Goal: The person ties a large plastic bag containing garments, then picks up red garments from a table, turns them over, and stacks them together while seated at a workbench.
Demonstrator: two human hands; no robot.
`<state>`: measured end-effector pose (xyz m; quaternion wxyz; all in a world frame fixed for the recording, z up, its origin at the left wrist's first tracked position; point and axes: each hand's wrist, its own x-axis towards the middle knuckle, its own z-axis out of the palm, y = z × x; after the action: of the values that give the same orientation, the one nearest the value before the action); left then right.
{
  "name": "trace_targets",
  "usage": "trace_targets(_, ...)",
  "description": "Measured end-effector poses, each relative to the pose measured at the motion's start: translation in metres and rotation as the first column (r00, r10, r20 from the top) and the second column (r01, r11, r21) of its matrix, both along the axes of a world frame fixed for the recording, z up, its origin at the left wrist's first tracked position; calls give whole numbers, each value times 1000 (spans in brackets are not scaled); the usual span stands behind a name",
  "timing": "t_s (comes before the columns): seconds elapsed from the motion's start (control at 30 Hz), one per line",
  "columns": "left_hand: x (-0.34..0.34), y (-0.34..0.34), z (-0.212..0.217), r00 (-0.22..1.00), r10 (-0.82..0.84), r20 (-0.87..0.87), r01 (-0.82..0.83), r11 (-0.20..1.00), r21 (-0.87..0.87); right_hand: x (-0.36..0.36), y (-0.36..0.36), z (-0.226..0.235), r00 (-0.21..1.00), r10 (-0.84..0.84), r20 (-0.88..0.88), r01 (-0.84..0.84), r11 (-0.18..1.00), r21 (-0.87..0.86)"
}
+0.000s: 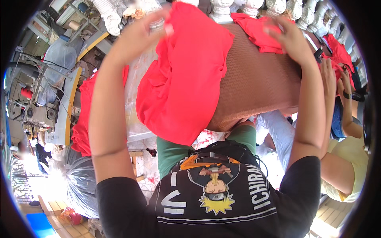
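Note:
A large piece of plain red cloth point(190, 67) lies over the left end of the brown-covered table, and its lower part hangs over the near edge beside my knee. My left hand point(152, 25) is at the cloth's upper left edge, thumb and fingers closing on it; motion blurs them somewhat. My right hand point(283, 35) is raised on the right with its fingers spread and nothing in them. Just beyond it, a smaller red cloth piece point(258, 33) lies crumpled on the table's far side.
The brown textured table cover point(258, 79) spans the middle. White balusters point(220, 10) line the far side. At right, another person's hands point(328, 77) handle red cloth. A sewing machine point(41, 107) stands left, near hanging red fabric point(83, 115) and a clear plastic bag point(77, 178).

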<state>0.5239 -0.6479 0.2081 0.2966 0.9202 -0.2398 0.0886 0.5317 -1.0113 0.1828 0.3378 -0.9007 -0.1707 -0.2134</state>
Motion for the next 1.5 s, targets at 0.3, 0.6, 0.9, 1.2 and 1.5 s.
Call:
trace_targets(0.3,-131,15,-135,939,174,-297,-21,890,456,-39,70,-140,444,85,-892,-184,983,2)
trace_targets(0.6,-141,72,-202,909,377,-176,-253,836,487,-39,106,-176,710,387,-588,-186,909,374)
trace_targets(0.9,-97,-2,-101,987,99,-125,-126,966,-228,-96,138,-145,717,562,-412,-532,824,198)
trace_targets(1.2,-79,-32,-40,999,24,47,11,767,-642,-78,72,-81,961,258,-94,-134,739,660)
trace_targets(1.5,-8,-67,-137,666,-90,-741,-485,702,-521,-40,56,-123,964,29,-264,91,897,433)
